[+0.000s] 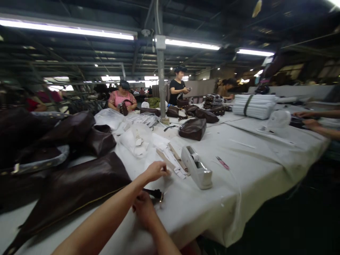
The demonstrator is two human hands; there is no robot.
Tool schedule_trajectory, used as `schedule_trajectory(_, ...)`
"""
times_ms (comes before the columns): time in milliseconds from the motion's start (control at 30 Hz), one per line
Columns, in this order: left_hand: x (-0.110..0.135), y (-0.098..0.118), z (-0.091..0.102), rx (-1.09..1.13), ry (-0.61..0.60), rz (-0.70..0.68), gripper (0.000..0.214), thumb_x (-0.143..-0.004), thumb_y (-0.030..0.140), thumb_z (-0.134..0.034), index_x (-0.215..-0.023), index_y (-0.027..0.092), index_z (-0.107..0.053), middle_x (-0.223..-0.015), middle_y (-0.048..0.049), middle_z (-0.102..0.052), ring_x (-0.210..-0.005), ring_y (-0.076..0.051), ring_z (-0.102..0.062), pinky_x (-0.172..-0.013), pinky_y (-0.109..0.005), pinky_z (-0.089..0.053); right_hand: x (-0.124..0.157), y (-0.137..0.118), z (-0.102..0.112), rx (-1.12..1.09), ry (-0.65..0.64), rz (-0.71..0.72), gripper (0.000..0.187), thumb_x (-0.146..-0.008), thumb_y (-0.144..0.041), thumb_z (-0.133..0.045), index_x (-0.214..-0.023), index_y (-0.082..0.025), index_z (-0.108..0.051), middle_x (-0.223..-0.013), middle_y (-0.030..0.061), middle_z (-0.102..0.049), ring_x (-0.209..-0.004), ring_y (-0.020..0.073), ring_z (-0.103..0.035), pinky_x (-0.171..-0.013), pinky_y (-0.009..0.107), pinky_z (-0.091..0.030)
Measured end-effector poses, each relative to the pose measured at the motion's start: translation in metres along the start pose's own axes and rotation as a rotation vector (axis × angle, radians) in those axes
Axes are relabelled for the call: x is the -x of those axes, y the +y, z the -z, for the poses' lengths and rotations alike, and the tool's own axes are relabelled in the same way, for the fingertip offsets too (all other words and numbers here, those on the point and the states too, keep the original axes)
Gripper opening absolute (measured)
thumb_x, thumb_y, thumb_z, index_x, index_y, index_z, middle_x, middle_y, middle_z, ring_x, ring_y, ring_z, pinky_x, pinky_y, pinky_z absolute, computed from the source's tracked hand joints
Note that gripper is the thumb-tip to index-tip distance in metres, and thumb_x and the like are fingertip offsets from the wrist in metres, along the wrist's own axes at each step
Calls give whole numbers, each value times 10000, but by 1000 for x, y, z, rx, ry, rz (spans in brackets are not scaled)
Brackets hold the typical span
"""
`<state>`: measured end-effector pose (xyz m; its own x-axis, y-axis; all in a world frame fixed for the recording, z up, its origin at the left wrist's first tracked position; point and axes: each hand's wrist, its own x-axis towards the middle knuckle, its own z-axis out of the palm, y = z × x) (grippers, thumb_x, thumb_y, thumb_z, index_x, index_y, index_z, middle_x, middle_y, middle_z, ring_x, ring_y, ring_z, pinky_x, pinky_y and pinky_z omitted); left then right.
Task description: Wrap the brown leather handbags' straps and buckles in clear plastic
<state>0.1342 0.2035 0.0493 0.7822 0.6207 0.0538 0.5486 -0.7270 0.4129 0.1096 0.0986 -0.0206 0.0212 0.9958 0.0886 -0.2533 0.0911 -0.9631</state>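
My left hand (156, 171) is stretched over the table beside a pile of paper strips (172, 159). Its fingers are curled together, and whatever may be between them does not show. Below it, partly behind my left forearm, my right hand (145, 209) is closed at the end of a black strap (152, 192) with a gold-coloured buckle (161, 197). To the left lies a large dark brown leather bag (87, 180) with a yellowish zip line along its near edge. A grey tape dispenser (196, 168) stands just right of the strips.
More brown bags (69, 127) are heaped at the left. Clear plastic wrapping (136, 138), a brown pouch (193, 129), a snipper tool (222, 163), a small white fan (278, 120) and a tied white stack (253, 105) lie across the white-covered table (252, 177). A post (161, 78) rises from it; co-workers are around.
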Motion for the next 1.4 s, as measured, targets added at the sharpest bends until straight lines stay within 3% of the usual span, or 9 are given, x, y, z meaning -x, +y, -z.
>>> schedule_trajectory(200,39,-23,7,161,-17,62,356,-618,90,-670,-964,177,-657,-947,-35,-677,-844,-191,-610,-737,-275,-478,4,-5,-1,36,-21,-28,277,-712,-384,-640,-555,-188,-524,-461,-54,-440,-457,95,-345,-482,254,-270)
schedule_trajectory(300,72,-18,18,308,134,41,461,-685,83,-606,-1130,203,-601,-1191,-73,-610,-1017,-189,-581,-829,-277,-465,6,-1,2,36,7,-55,303,-696,-436,-668,-583,-186,-539,-479,-62,-441,-471,93,-349,-490,249,-272)
schedule_trajectory(433,145,-22,33,537,545,136,112,-807,250,-557,-838,166,-625,-844,-35,-637,-784,-154,-579,-699,-253,-448,9,6,4,32,14,-126,359,-690,-518,-678,-633,-186,-555,-507,-67,-443,-472,86,-359,-477,235,-251)
schedule_trajectory(533,203,-33,22,528,614,386,286,-812,382,-563,-624,167,-547,-595,18,-524,-599,-126,-486,-576,-235,-382,13,4,1,60,-4,-173,375,-685,-537,-687,-643,-188,-556,-501,-67,-433,-444,80,-347,-445,232,-209)
schedule_trajectory(633,236,-39,-4,629,663,586,396,-856,471,-459,-624,163,-551,-601,-1,-546,-576,-133,-489,-541,-237,-378,18,-1,-6,134,-24,-177,364,-697,-534,-680,-652,-188,-577,-494,-61,-429,-439,85,-343,-437,236,-210)
schedule_trajectory(767,236,-33,-27,799,681,564,298,-800,418,-534,-836,147,-652,-741,-38,-649,-680,-171,-578,-583,-248,-439,22,-3,-13,262,-67,-124,346,-691,-517,-690,-621,-188,-613,-485,-48,-445,-453,104,-374,-459,252,-280)
schedule_trajectory(933,224,-30,-32,811,728,475,222,-769,301,-558,-783,159,-727,-836,-64,-728,-808,-204,-625,-777,-292,-461,25,1,-12,329,-107,-22,298,-740,-491,-671,-690,-198,-679,-557,-21,-534,-505,125,-457,-519,266,-375)
schedule_trajectory(1267,240,-38,-22,1119,693,599,206,-639,327,-690,-587,132,-646,-558,13,-572,-559,-109,-461,-572,-237,-346,23,1,-5,-2,-59,-185,544,-711,-446,-734,-1181,-221,-582,-999,75,-697,-902,217,-660,-729,330,-518)
schedule_trajectory(1400,241,-34,-19,1170,670,576,212,-614,306,-714,-548,141,-597,-536,30,-519,-531,-88,-408,-547,-233,-304,19,-8,-8,15,-105,-291,467,-671,-447,-766,-1031,-186,-622,-921,78,-712,-822,196,-655,-698,307,-505)
